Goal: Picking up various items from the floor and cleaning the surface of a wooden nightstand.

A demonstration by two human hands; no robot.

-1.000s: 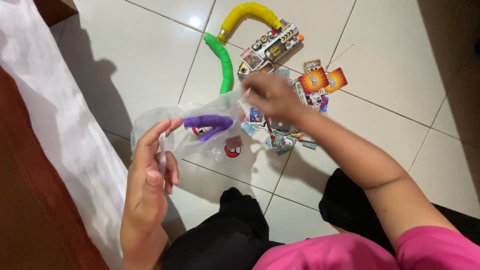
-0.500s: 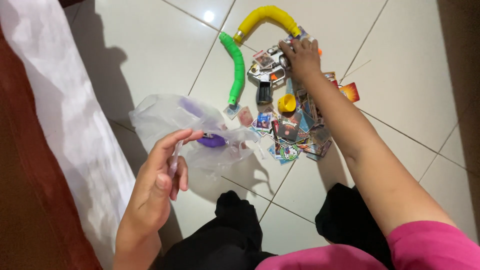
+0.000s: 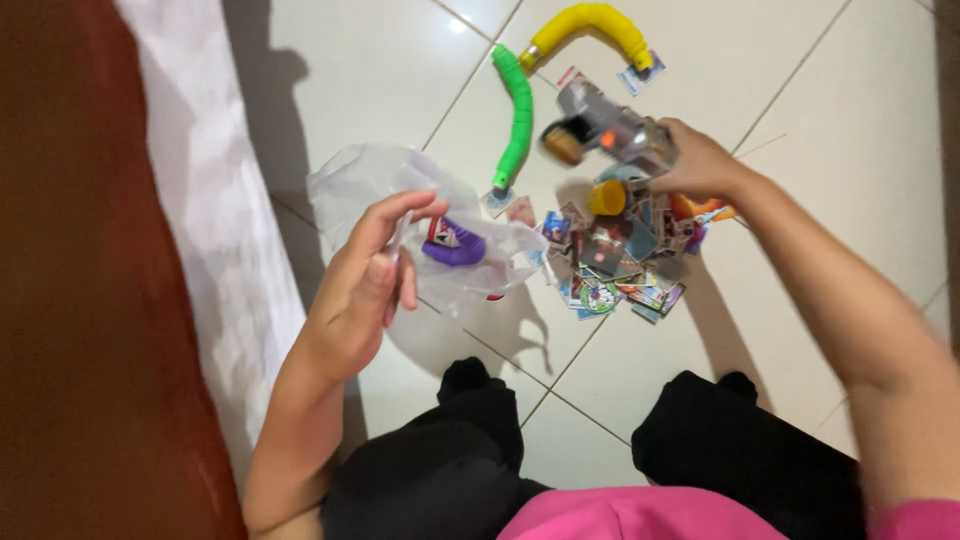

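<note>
Toy in the right hand (image 3: 700, 165): a grey, blurred toy gadget (image 3: 610, 130) lifted just above the floor (image 3: 820, 90), the fingers closed round its near end. Its long axis runs from that grip up and leftward, and the dark round tip with an orange spot points toward the green ribbed tube (image 3: 518, 110). The left hand (image 3: 365, 285) is well apart from it, lower left, fingers half spread and pinching the edge of a clear plastic bag (image 3: 370, 180) whose mouth faces right, toward the toy. Inside the bag lies a purple piece (image 3: 452, 245). So the bag lies down and left of the right-hand grip, across a heap of small picture cards (image 3: 620, 270) and a little yellow cup (image 3: 606, 198). A yellow ribbed tube (image 3: 590, 22) curves beyond, at the top
</note>
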